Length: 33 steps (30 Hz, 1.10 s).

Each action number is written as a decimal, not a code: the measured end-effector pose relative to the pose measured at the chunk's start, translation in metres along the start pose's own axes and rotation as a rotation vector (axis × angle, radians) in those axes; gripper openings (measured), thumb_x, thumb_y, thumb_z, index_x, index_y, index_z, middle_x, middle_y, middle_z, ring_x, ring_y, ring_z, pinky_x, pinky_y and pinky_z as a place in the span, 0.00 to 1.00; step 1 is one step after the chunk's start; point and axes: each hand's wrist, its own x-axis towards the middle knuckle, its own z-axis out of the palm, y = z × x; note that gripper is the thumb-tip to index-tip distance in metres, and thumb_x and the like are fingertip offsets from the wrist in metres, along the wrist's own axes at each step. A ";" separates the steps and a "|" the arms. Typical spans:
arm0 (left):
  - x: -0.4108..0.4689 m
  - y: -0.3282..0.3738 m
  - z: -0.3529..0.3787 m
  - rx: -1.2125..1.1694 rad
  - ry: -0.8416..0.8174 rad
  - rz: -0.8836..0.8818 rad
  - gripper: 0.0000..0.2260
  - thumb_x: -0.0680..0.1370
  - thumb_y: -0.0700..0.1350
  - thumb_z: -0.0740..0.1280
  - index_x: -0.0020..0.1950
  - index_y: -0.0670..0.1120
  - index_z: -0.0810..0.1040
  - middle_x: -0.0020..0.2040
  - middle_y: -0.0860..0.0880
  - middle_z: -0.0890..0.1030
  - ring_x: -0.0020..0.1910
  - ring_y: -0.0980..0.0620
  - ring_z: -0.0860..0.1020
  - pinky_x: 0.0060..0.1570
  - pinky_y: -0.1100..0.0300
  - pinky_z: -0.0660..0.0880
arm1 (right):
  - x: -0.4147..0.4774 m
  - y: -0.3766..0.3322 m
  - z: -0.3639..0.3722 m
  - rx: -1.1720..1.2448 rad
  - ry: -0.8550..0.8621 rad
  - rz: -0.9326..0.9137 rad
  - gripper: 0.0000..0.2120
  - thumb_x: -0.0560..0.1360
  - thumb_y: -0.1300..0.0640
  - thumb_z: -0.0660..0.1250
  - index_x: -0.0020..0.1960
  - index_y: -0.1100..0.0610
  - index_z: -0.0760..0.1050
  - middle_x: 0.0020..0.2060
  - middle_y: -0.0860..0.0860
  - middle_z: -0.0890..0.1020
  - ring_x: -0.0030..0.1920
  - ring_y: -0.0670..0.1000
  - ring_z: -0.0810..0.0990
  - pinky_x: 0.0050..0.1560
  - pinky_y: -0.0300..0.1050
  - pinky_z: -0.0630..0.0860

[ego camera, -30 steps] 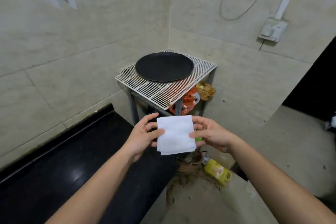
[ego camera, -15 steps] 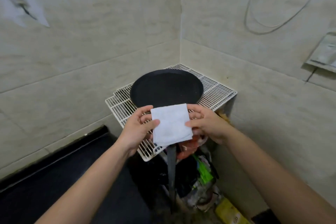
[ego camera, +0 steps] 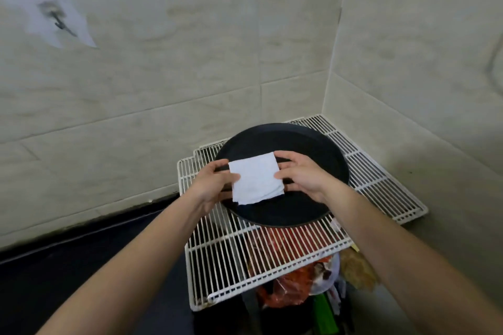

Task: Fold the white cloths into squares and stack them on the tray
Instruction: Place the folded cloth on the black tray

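A white cloth (ego camera: 255,177), folded into a small square, hangs just above the round black tray (ego camera: 307,144). My left hand (ego camera: 211,185) pinches its left edge and my right hand (ego camera: 302,175) pinches its right edge. The cloth's lower edge is close to the tray's floor; whether it touches is unclear. Apart from this cloth, I see nothing on the tray.
The tray rests on white wire racks (ego camera: 375,179) atop a small stand in a tiled corner. Red and orange bags and clutter (ego camera: 294,288) sit beneath the racks. A dark countertop (ego camera: 68,266) runs along the left wall.
Both hands carried the folded cloth forward from in front of the stand to over the tray. The view moved closer to the corner.
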 end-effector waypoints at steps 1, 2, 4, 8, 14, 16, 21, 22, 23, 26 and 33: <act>0.012 0.002 -0.001 0.001 0.014 -0.015 0.24 0.75 0.32 0.70 0.69 0.44 0.70 0.54 0.43 0.83 0.49 0.44 0.84 0.37 0.54 0.80 | 0.012 -0.002 0.001 -0.016 0.010 0.007 0.30 0.76 0.69 0.67 0.75 0.50 0.67 0.55 0.49 0.83 0.53 0.48 0.83 0.41 0.41 0.82; 0.022 0.003 -0.001 0.002 0.027 -0.025 0.24 0.75 0.31 0.70 0.68 0.44 0.70 0.55 0.43 0.82 0.49 0.44 0.83 0.37 0.53 0.80 | 0.023 -0.003 0.003 -0.026 0.021 0.016 0.30 0.76 0.69 0.66 0.75 0.51 0.66 0.55 0.49 0.83 0.53 0.48 0.83 0.40 0.41 0.81; 0.038 0.006 -0.003 0.009 0.056 -0.031 0.24 0.74 0.30 0.70 0.68 0.44 0.70 0.55 0.41 0.81 0.48 0.43 0.83 0.36 0.52 0.80 | 0.042 -0.005 0.007 -0.035 0.043 0.036 0.30 0.76 0.70 0.65 0.75 0.52 0.67 0.55 0.49 0.83 0.53 0.49 0.83 0.40 0.41 0.81; 0.066 0.009 -0.010 0.097 0.099 0.015 0.25 0.75 0.28 0.68 0.69 0.42 0.68 0.55 0.39 0.80 0.52 0.40 0.81 0.40 0.48 0.81 | 0.076 -0.008 0.018 -0.081 0.072 0.058 0.29 0.75 0.69 0.65 0.74 0.53 0.68 0.57 0.51 0.82 0.53 0.50 0.83 0.41 0.43 0.81; 0.087 0.005 -0.019 0.217 0.099 0.040 0.24 0.75 0.28 0.67 0.69 0.41 0.68 0.53 0.39 0.80 0.51 0.39 0.81 0.44 0.44 0.82 | 0.101 -0.001 0.021 -0.177 0.131 0.026 0.28 0.75 0.69 0.66 0.73 0.53 0.69 0.59 0.52 0.80 0.55 0.52 0.82 0.52 0.52 0.83; 0.088 0.003 -0.022 0.320 0.104 0.093 0.25 0.75 0.33 0.68 0.71 0.43 0.67 0.57 0.42 0.79 0.52 0.42 0.81 0.51 0.42 0.81 | 0.102 0.002 0.018 -0.270 0.155 -0.007 0.28 0.76 0.66 0.67 0.74 0.51 0.67 0.61 0.52 0.78 0.57 0.52 0.80 0.57 0.54 0.81; 0.070 -0.003 -0.032 0.941 0.118 0.497 0.26 0.77 0.45 0.69 0.74 0.45 0.67 0.66 0.45 0.73 0.62 0.46 0.75 0.61 0.53 0.74 | 0.087 0.014 0.007 -0.839 0.176 -0.308 0.23 0.80 0.52 0.65 0.74 0.48 0.67 0.67 0.47 0.71 0.56 0.47 0.79 0.61 0.49 0.77; 0.066 -0.006 -0.032 1.016 0.062 0.531 0.26 0.77 0.46 0.68 0.74 0.45 0.66 0.68 0.44 0.72 0.65 0.45 0.73 0.64 0.53 0.72 | 0.084 0.017 0.006 -0.937 0.133 -0.356 0.23 0.80 0.51 0.64 0.74 0.48 0.66 0.68 0.46 0.70 0.59 0.47 0.78 0.61 0.49 0.77; 0.064 -0.010 -0.033 1.083 0.007 0.542 0.26 0.78 0.47 0.67 0.75 0.44 0.66 0.69 0.44 0.72 0.66 0.45 0.72 0.67 0.53 0.69 | 0.082 0.020 0.006 -1.013 0.093 -0.390 0.22 0.81 0.50 0.63 0.74 0.48 0.67 0.70 0.46 0.69 0.62 0.48 0.75 0.63 0.50 0.76; 0.065 -0.014 -0.031 1.185 -0.036 0.514 0.25 0.80 0.45 0.65 0.75 0.43 0.64 0.68 0.43 0.73 0.67 0.43 0.72 0.67 0.53 0.68 | 0.081 0.026 0.007 -1.118 0.064 -0.422 0.20 0.82 0.49 0.60 0.73 0.48 0.69 0.70 0.45 0.70 0.68 0.49 0.70 0.65 0.48 0.73; 0.045 0.001 -0.040 1.052 0.052 0.468 0.25 0.80 0.45 0.66 0.75 0.44 0.65 0.71 0.42 0.71 0.70 0.44 0.70 0.69 0.52 0.68 | 0.058 0.010 0.006 -1.076 0.164 -0.421 0.23 0.82 0.47 0.60 0.76 0.50 0.64 0.74 0.48 0.65 0.72 0.50 0.68 0.68 0.48 0.71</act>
